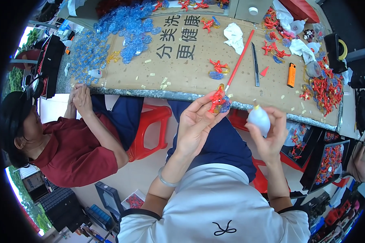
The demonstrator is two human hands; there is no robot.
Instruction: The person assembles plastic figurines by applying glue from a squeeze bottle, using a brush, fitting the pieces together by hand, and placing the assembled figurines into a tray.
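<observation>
My left hand (194, 127) pinches a small red plastic figure (217, 100) with clear blue and yellow parts, just off the table's front edge. To its right, my right hand (275, 131) is wrapped round a white squeeze bottle (259, 120), whose thin yellow nozzle points up. The bottle and the figure are apart. Beyond the left hand, on the cardboard-covered table (182, 77), lies another red figure (218, 66) with a blue part. A thin red brush (241, 58) slants across the cardboard, its tip close to the held figure.
A slim craft knife (255, 65), a red triangular piece (264, 71) and an orange lighter (291, 75) lie at the right. Red figures heap at the far right (326, 95); clear blue pieces (125, 24) pile up at the back left. A co-worker (77, 141) sits left, hands together at the edge.
</observation>
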